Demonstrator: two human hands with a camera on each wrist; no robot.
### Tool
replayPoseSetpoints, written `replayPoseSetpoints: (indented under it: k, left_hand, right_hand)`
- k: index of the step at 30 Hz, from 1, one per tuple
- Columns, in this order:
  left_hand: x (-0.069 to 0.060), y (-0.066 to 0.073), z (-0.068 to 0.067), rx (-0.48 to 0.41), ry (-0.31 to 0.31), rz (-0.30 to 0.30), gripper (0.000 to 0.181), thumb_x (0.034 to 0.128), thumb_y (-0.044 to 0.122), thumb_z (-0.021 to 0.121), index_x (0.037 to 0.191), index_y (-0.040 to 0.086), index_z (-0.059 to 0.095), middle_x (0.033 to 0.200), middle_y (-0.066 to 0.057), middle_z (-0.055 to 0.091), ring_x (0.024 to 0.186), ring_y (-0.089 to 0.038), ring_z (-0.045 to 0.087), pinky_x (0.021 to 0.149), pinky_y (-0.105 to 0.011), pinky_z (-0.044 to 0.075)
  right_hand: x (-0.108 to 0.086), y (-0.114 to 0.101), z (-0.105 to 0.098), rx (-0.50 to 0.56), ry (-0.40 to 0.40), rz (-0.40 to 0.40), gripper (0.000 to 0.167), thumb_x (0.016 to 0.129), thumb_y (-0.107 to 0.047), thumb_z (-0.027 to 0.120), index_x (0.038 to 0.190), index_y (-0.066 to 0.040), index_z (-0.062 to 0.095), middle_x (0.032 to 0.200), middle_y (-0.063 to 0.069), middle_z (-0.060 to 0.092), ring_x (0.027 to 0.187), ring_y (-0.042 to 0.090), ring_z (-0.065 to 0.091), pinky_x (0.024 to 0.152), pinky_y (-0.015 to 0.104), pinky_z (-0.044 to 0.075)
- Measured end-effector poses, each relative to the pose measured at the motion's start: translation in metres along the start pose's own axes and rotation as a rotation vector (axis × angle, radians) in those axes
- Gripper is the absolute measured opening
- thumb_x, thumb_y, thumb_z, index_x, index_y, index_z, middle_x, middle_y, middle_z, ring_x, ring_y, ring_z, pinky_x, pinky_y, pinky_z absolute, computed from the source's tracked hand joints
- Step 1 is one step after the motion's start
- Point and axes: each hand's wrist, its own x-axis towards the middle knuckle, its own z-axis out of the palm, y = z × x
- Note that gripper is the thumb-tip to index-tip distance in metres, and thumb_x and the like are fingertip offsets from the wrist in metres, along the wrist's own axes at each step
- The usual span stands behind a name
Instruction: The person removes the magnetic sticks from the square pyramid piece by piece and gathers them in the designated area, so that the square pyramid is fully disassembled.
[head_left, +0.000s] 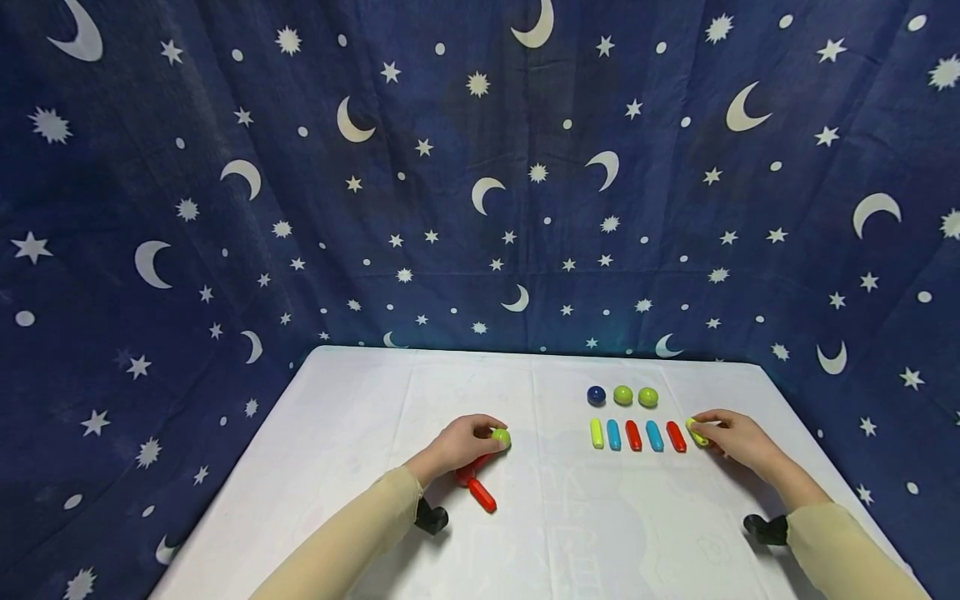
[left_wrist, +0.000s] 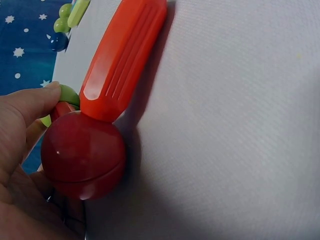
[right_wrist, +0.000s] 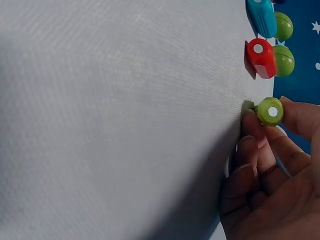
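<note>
On the left side of the table, my left hand (head_left: pixel 471 440) pinches a green ball (head_left: pixel 502 437) between thumb and fingers. Below that hand lies a red ball (left_wrist: pixel 82 155) with a grooved red rod (head_left: pixel 482 495) touching it. A second red rod (left_wrist: pixel 61 109), mostly hidden by the hand, runs between the red and green balls. At the right, my right hand (head_left: pixel 733 437) pinches a yellow-green rod (right_wrist: pixel 270 111), whose end shows a white disc. This rod is at the right end of a row, beside a red rod (head_left: pixel 676 437).
The row continues left with a blue rod (head_left: pixel 654 436), a red rod (head_left: pixel 633 436), a blue rod (head_left: pixel 613 435) and a yellow-green rod (head_left: pixel 597 433). Behind it sit a dark blue ball (head_left: pixel 596 396) and two green balls (head_left: pixel 623 395). A starry curtain (head_left: pixel 480 242) hangs behind the white table (head_left: pixel 615 533).
</note>
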Motion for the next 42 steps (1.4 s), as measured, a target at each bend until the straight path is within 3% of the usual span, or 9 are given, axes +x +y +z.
replayPoseSetpoints:
  k: [13, 28, 35, 42]
  left_hand:
    - [0.0000, -0.0006, -0.0005, -0.006, 0.004, 0.012, 0.031, 0.0926, 0.030, 0.077, 0.122, 0.021, 0.073, 0.114, -0.002, 0.067, 0.105, -0.019, 0.059, 0.097, -0.045, 0.047]
    - [-0.0004, -0.0007, 0.0005, -0.021, 0.005, -0.013, 0.031, 0.0931, 0.032, 0.076, 0.123, 0.024, 0.073, 0.116, -0.001, 0.067, 0.108, -0.019, 0.059, 0.099, -0.044, 0.046]
    - [0.0002, -0.0011, 0.0006, -0.013, 0.007, 0.000, 0.033, 0.0932, 0.032, 0.076, 0.125, 0.022, 0.073, 0.119, -0.002, 0.067, 0.111, -0.020, 0.060, 0.100, -0.044, 0.047]
    - [-0.0025, -0.0007, -0.0009, -0.042, -0.001, -0.004, 0.037, 0.0932, 0.034, 0.076, 0.129, 0.022, 0.072, 0.123, -0.003, 0.067, 0.115, -0.020, 0.059, 0.102, -0.044, 0.046]
  right_hand:
    - [-0.0012, -0.0007, 0.0027, -0.037, -0.014, -0.047, 0.054, 0.102, -0.034, 0.061, 0.133, 0.010, 0.054, 0.102, 0.015, 0.062, 0.089, 0.026, 0.056, 0.070, 0.035, 0.050]
    - [-0.0009, 0.0001, 0.0035, -0.029, -0.008, -0.036, 0.054, 0.101, -0.034, 0.062, 0.133, 0.009, 0.055, 0.103, 0.015, 0.063, 0.091, 0.028, 0.057, 0.069, 0.034, 0.049]
    - [0.0007, 0.0019, 0.0028, -0.028, -0.006, -0.018, 0.058, 0.102, -0.040, 0.060, 0.134, 0.009, 0.055, 0.105, 0.016, 0.063, 0.092, 0.029, 0.057, 0.070, 0.033, 0.049]
    - [-0.0018, -0.0006, 0.0009, 0.019, 0.049, 0.033, 0.066, 0.103, -0.045, 0.056, 0.138, 0.010, 0.050, 0.106, 0.020, 0.062, 0.088, 0.028, 0.056, 0.066, 0.032, 0.048]
